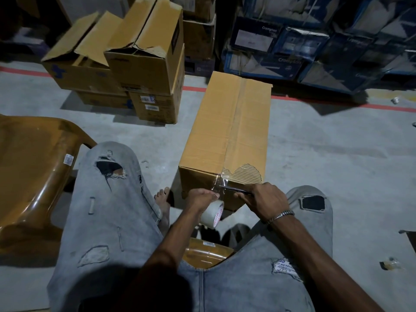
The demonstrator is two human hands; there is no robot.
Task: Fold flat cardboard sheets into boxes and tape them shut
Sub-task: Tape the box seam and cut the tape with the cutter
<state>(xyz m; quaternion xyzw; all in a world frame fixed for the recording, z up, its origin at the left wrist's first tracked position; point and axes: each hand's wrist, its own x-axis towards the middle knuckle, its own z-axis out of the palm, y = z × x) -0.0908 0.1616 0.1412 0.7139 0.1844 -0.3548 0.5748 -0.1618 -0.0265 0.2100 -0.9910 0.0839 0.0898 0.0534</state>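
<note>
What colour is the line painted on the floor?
Red, running across the grey concrete floor behind the box; head view.

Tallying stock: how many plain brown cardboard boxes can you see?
5: taped box by the hands; four stacked at upper left. More may hide behind.

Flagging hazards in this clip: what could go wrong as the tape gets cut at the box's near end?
The blade in the right hand points toward the left hand gripping the tape roll; a slip could nick its fingers. The tape strip looks crumpled and may bond poorly. The box has torn facing at that corner, so tape may peel.
</note>
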